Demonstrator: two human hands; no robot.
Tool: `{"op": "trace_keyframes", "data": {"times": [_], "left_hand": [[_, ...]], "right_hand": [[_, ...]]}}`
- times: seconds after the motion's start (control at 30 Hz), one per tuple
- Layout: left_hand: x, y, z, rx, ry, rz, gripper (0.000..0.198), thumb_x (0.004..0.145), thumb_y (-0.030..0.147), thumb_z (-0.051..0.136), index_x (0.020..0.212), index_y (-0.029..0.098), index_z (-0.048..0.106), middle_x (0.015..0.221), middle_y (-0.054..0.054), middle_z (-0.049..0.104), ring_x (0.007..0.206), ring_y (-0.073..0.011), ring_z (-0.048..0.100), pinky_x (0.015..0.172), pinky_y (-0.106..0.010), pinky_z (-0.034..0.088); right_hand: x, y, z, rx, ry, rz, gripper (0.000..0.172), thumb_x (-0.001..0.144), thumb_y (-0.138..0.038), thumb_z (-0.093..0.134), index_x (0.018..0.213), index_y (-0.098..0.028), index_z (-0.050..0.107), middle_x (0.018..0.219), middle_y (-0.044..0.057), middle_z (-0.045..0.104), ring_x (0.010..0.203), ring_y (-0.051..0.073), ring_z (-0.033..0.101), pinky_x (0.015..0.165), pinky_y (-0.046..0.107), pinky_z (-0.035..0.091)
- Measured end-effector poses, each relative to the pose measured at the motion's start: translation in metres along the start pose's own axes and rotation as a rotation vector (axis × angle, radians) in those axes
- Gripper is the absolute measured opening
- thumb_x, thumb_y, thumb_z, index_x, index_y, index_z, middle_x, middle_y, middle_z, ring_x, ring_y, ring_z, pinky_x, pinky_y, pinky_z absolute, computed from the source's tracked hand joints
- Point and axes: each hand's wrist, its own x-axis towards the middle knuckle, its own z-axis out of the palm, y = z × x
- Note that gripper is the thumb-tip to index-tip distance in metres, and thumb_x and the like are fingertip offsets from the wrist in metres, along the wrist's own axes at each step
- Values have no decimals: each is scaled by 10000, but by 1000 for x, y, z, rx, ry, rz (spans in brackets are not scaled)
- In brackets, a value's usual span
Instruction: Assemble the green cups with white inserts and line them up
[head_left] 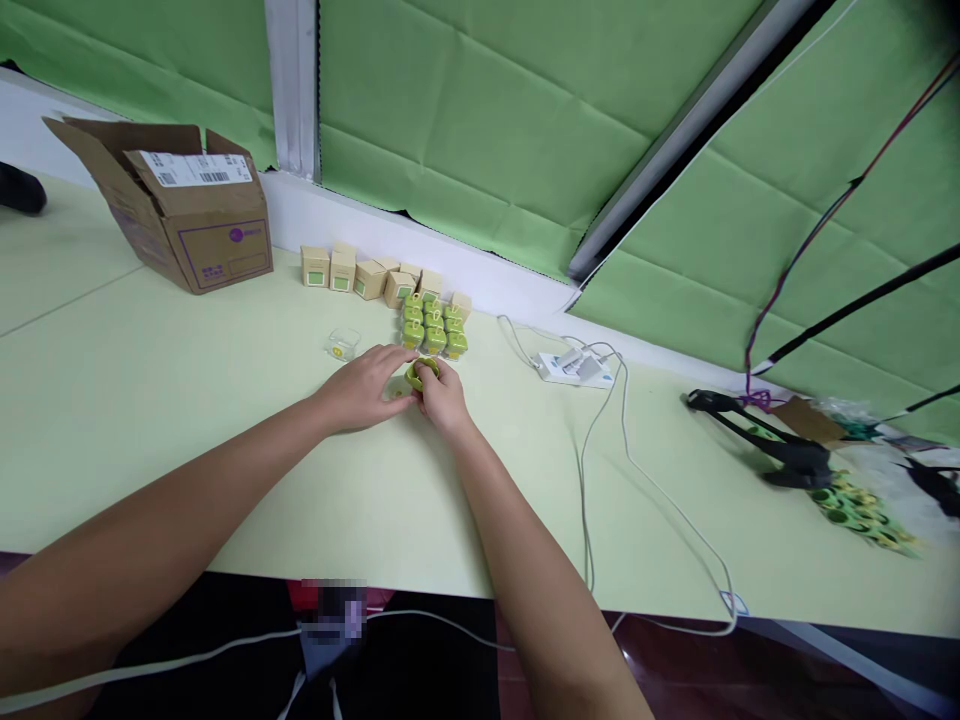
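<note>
My right hand point(444, 400) is closed on a small green hollow piece point(414, 378), its thumb pressed into the opening. My left hand point(367, 388) curves around the same piece from the left, forefinger at its far side and thumb at its near side. Something clear with a yellowish spot shows between the hands, too small to make out. A clear plastic piece point(343, 345) with a yellow mark lies beyond my left hand. Just past my fingers stand several green pieces point(433, 338) grouped in rows, with light loops on some tops.
Several small tan boxes point(343, 270) line the wall behind the green group. At the back left, a cardboard carton point(225, 235) stands with flaps raised. A power strip point(574, 370) with trailing white cables lies right of my hands. Farther right are a black strap-like object point(795, 460) and green-yellow pieces point(862, 515).
</note>
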Motion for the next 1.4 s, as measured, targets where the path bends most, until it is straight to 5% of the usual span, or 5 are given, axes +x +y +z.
{"op": "trace_keyframes", "data": {"times": [0.3,0.57,0.7,1.13,1.4], "left_hand": [[3,-2,-8,-58,99,-118,443,848,598,695,1029,222,548,991,-39,640,841,-203,582,699,-329,456],[3,1,-4,-21,331,-84,566,813,461,707,630,217,230,557,69,215,541,-103,202,549,-306,208],[3,1,1,-44,189,11,560,927,418,554,581,209,167,530,58,126,523,-112,142,536,-327,174],[5,-15,0,-105,262,241,300,945,116,414,955,217,695,1083,-72,711,1031,-206,628,870,-348,501],[2,-12,-10,-334,223,108,219,749,96,406,565,212,429,660,-28,571,627,-163,510,636,-335,408]], "right_hand": [[2,3,-13,-352,96,-68,284,900,-434,480,701,-238,532,649,-34,541,648,161,494,614,265,370],[-3,-4,-18,-664,90,-66,362,925,-409,476,603,-242,496,629,-7,566,625,176,467,593,289,314],[-2,-3,-19,-737,109,-44,347,928,-392,473,617,-243,505,657,12,604,631,181,484,589,286,319],[-1,-3,-20,-820,92,-6,294,923,-371,478,667,-237,528,760,39,662,679,188,515,591,283,319],[0,0,-20,-797,103,14,302,914,-400,491,657,-246,526,747,26,661,661,191,521,574,292,328]]}}
